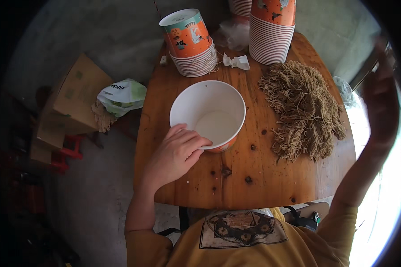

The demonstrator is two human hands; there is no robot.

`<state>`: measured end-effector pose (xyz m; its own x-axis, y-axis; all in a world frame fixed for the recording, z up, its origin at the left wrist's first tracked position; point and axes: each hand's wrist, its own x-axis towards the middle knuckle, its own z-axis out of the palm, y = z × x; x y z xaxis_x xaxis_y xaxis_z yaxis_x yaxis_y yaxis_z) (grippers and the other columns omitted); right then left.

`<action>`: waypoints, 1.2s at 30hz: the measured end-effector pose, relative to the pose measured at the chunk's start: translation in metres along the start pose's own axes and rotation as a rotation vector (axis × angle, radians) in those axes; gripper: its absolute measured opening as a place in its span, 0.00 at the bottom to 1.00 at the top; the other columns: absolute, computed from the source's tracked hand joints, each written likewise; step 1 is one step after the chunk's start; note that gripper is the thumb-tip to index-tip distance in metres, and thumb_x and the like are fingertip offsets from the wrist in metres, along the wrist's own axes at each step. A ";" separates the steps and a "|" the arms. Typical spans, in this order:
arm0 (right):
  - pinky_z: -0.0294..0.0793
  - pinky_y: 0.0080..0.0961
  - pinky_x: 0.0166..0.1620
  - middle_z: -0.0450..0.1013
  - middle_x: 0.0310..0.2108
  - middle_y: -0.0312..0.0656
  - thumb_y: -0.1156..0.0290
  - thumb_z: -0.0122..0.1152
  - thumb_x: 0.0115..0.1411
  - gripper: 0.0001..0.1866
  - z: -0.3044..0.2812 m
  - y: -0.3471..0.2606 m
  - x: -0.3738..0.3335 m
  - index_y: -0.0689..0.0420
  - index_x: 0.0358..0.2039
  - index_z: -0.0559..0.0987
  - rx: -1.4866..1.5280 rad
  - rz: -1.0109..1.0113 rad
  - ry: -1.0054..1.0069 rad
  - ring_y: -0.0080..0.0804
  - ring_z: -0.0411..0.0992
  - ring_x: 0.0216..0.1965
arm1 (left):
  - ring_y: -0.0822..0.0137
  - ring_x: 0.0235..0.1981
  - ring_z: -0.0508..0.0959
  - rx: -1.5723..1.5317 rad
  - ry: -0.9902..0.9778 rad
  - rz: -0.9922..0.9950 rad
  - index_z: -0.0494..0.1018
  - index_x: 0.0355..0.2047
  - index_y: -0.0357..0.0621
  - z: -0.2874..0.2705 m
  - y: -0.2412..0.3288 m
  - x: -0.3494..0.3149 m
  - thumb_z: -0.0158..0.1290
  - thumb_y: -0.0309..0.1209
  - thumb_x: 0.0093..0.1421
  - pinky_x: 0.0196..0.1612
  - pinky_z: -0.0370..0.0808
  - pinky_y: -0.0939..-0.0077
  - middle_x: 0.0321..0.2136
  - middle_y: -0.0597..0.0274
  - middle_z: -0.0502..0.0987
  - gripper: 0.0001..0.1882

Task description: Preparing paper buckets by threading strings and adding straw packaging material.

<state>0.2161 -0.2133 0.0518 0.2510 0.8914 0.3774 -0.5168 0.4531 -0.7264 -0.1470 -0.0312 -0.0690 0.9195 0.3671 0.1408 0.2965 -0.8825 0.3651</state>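
Note:
A large round paper bucket [207, 104], white inside with an orange printed outer wall, stands mouth up on the wooden table. A small dark spot shows on its inner wall near the far rim. My left hand [178, 149] grips its near left rim, fingers bent over the edge. Raised at the far right, off the table's edge, is my right hand [381, 93]; it is dim and smeared, and its fingers are hard to make out. The nearest thing to it on the table is a heap of tan twisted cords [305, 109].
On the table [200, 187], a stack of paper buckets [189, 42] leans at the back left; a taller stack [272, 38] stands back right. Crumpled white paper [236, 61] lies between them. Left of the table are a cardboard box [78, 95] and a plastic bag [122, 95].

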 end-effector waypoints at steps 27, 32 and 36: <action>0.72 0.21 0.37 0.75 0.29 0.34 0.72 0.59 0.62 0.06 0.026 0.231 -0.033 0.62 0.35 0.74 -0.657 0.180 0.088 0.18 0.71 0.31 | 0.78 0.39 0.73 -0.929 0.054 -0.395 0.66 0.43 0.37 -0.014 0.014 0.050 0.49 0.21 0.61 0.45 0.69 0.81 0.37 0.65 0.75 0.10; 0.74 0.22 0.39 0.74 0.36 0.38 0.74 0.58 0.61 0.05 0.019 0.237 -0.032 0.62 0.34 0.74 -0.609 0.120 0.060 0.22 0.73 0.34 | 0.77 0.40 0.72 -1.069 0.001 -0.464 0.68 0.43 0.40 -0.019 0.018 0.058 0.51 0.21 0.58 0.47 0.69 0.80 0.39 0.66 0.75 0.12; 0.74 0.25 0.41 0.73 0.42 0.39 0.76 0.60 0.58 0.03 0.021 0.232 -0.035 0.58 0.33 0.75 -0.817 -0.116 0.002 0.29 0.73 0.39 | 0.77 0.41 0.72 -1.081 -0.022 -0.457 0.69 0.44 0.40 -0.021 0.019 0.064 0.51 0.21 0.57 0.47 0.69 0.79 0.39 0.66 0.74 0.13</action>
<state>0.0698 -0.1391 -0.1178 0.2676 0.8382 0.4752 0.2706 0.4080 -0.8720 -0.0880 -0.0177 -0.0335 0.7915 0.5710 -0.2179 0.2363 0.0428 0.9707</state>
